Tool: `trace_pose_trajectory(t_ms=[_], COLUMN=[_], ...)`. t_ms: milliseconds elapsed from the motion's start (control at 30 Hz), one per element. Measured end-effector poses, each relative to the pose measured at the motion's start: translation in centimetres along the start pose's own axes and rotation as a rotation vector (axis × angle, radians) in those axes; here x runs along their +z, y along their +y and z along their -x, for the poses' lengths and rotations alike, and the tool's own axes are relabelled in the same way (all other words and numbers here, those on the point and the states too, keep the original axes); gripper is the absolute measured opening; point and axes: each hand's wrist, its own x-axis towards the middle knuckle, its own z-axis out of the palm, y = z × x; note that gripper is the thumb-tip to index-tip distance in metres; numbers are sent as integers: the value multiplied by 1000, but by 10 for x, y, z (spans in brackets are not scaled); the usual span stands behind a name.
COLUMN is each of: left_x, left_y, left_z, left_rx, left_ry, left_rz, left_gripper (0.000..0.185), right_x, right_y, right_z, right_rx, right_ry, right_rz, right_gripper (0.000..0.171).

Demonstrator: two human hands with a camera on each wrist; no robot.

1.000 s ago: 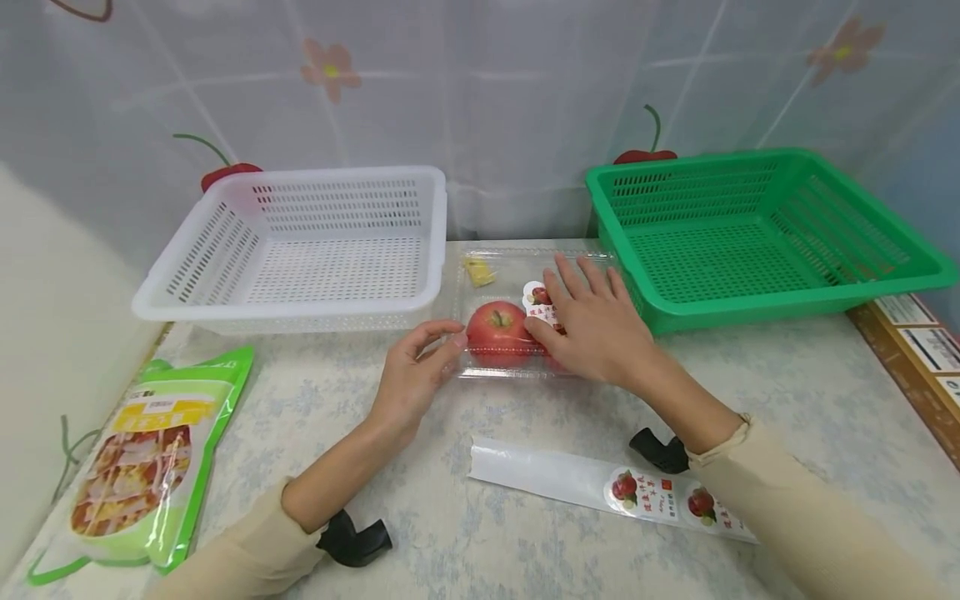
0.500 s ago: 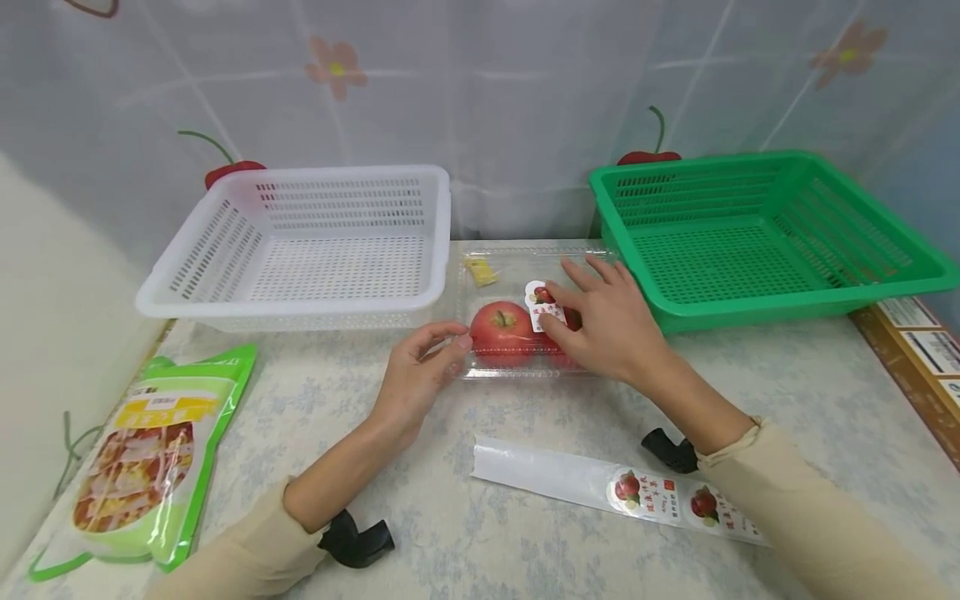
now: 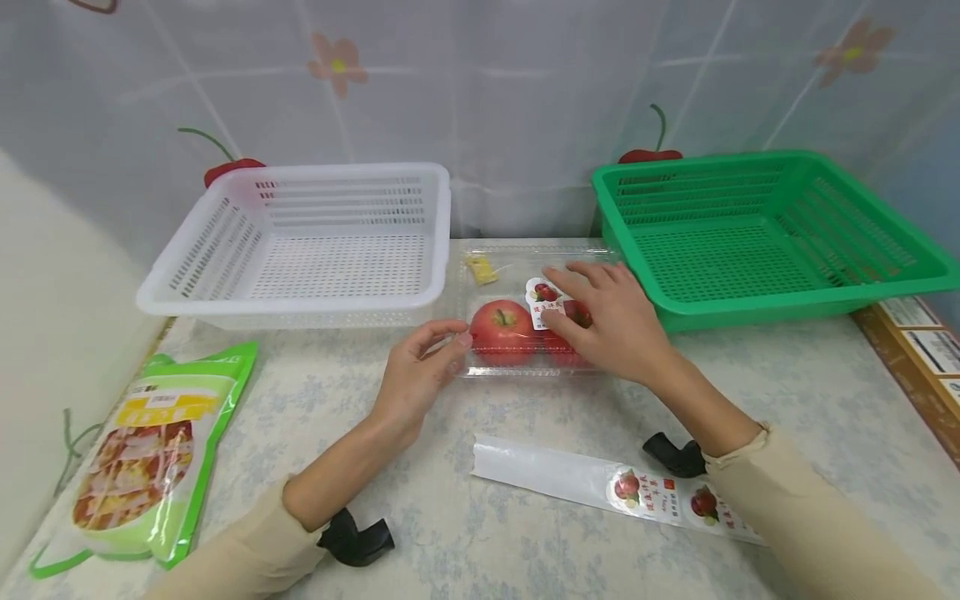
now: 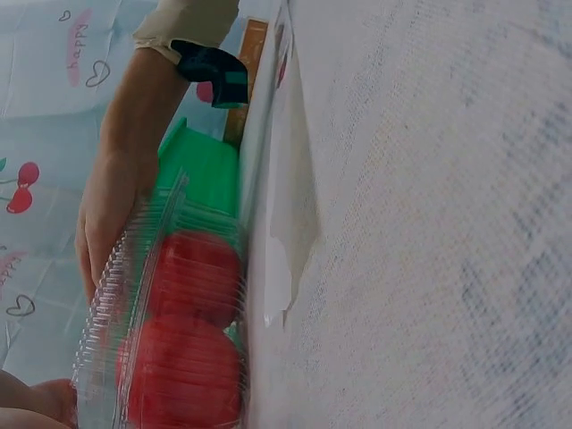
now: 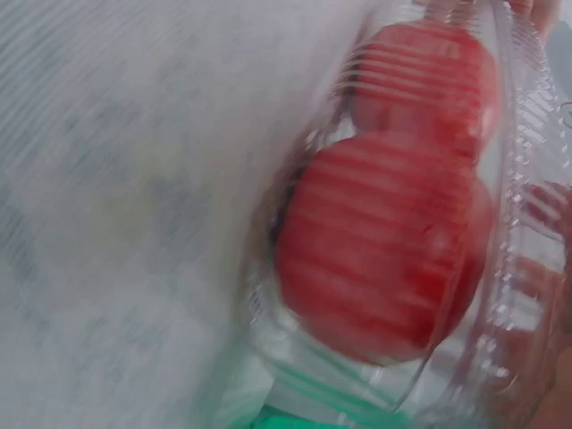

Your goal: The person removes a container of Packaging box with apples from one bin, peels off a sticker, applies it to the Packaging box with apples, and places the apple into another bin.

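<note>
A clear plastic clamshell box (image 3: 525, 371) lies on the table between the two baskets, its lid down. Inside it sit a red apple (image 3: 501, 335), a second apple (image 3: 566, 354) partly under my right hand, and a small yellow packet (image 3: 480, 269). On the lid is a white apple-print label (image 3: 540, 293). My left hand (image 3: 416, 375) pinches the box's left edge between thumb and fingers. My right hand (image 3: 622, 325) rests over the right side of the lid, fingers spread and slightly bent, thumb at the label's lower part. The right wrist view shows both apples (image 5: 384, 250) through the ribbed side.
A white basket (image 3: 292, 308) stands at the back left, a green basket (image 3: 795, 302) at the back right. A strip of labels (image 3: 540, 471) lies in front of the box. At the left is a green food bag (image 3: 142, 467); a brown printed box (image 3: 915, 358) edges the right side.
The right hand has slid a little right across the lid and its fingers have bent, uncovering more of the label and the second apple. The left hand stays at the box edge.
</note>
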Motion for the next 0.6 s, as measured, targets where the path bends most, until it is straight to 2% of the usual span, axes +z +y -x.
trace_pose_trajectory(t_ms=[133,200,467,600], left_x=[-1,-1,-2,-2], left_y=[-1,-1,-1,-1], left_z=[-1,-1,-2,-2], left_rx=[-1,0,-12,-16], left_ry=[0,-7,-19,-18], left_rz=[-11,-13,-5,7], left_gripper=[26,26,28,28], right_x=[-2,-4,-18,-19], right_y=[-2,-1,8,8], right_z=[-3,-4,-9,-9], right_rx=[37,47,53,88], right_ry=[-89,-127,-322,-341], right_rz=[48,25,-238,-278], right_gripper=[63,63,58,55])
